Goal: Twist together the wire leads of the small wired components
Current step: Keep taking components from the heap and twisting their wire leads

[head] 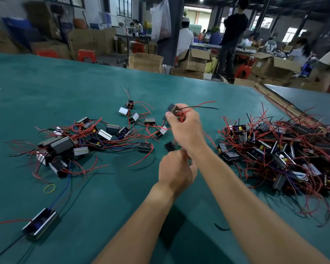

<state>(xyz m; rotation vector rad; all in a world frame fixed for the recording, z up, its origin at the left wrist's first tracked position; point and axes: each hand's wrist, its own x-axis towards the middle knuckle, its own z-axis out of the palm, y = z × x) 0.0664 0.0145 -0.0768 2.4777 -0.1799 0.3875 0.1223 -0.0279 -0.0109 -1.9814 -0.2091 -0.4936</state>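
My right hand (185, 126) is raised over the green table (46, 88) and grips a small dark component (172, 108) whose red and black leads (202, 105) stick out to the right. Below it, my left hand (176, 171) pinches the wires of another small black component (169, 146); its fingertips are blurred. Several loose components with red leads (107, 133) lie spread to the left. A dense heap of components and red wires (286, 155) sits to the right.
A longer metal-cased component (40, 222) with blue, red and black wires lies at the near left. A yellow rubber band (49, 188) lies beside it, and a short black wire scrap (221, 227) at the near right. Cardboard boxes, stools and people stand beyond the table's far edge.
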